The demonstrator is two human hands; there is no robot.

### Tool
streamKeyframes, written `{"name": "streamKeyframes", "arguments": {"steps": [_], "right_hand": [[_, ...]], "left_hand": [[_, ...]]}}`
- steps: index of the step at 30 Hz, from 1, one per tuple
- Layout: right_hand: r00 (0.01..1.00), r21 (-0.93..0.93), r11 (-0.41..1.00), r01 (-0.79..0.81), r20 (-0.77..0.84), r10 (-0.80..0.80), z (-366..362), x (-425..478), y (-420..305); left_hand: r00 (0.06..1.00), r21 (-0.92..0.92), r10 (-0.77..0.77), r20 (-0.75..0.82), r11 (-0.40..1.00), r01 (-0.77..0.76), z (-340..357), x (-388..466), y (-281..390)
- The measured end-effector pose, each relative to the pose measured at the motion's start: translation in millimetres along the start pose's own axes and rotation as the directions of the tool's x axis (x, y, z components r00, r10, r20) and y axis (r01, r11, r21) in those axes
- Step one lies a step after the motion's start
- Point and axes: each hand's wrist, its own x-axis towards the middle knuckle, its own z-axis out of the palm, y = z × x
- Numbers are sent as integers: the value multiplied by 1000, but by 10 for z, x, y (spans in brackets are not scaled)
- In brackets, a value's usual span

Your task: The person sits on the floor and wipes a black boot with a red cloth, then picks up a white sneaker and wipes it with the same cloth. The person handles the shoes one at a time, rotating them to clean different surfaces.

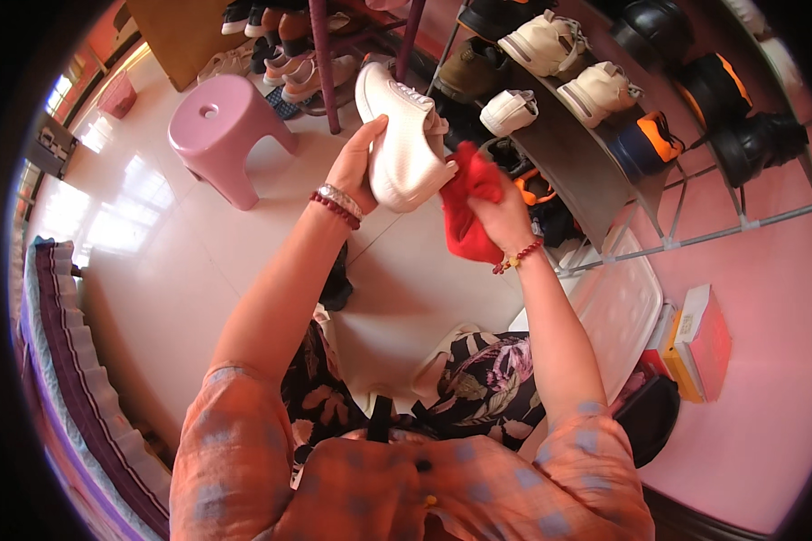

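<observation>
A white lace-up sneaker (pixel 402 145) is gripped in my left hand (pixel 355 162), the thumb on its side and its heel end towards me. My right hand (pixel 504 213) holds a bunched red cloth (pixel 463 223) just right of the shoe's heel; the cloth's upper part is blurred. Whether cloth and shoe touch, I cannot tell. Past my right hand stands a metal shoe rack (pixel 561 155) with several shoes, among them a small white shoe (pixel 509 112) and two cream sneakers, one (pixel 545 44) above the other (pixel 599 93).
A pink plastic stool (pixel 220 128) stands on the tiled floor at the left, a pink basket (pixel 117 96) beyond it. More shoes (pixel 298 78) lie near purple chair legs (pixel 325 67). A dark item (pixel 338 280) lies below my hands. Boxes (pixel 700 345) stand by the right wall.
</observation>
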Motion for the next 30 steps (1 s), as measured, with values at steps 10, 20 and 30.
{"name": "streamKeyframes", "arguments": {"steps": [10,20,30], "right_hand": [[835,-562,648,514,154,-528,368,-119,-671],[866,-527,688,499,284,-411,299,-190,-508],[857,-449,802,394,-136,-497,-108,-103,-474]], "left_hand": [[935,293,355,7,893,-341,-325,266,-470],[933,157,227,-281,969,-188,-377,285,38],[953,376,303,-15,885,-276,-150,138,2]]}}
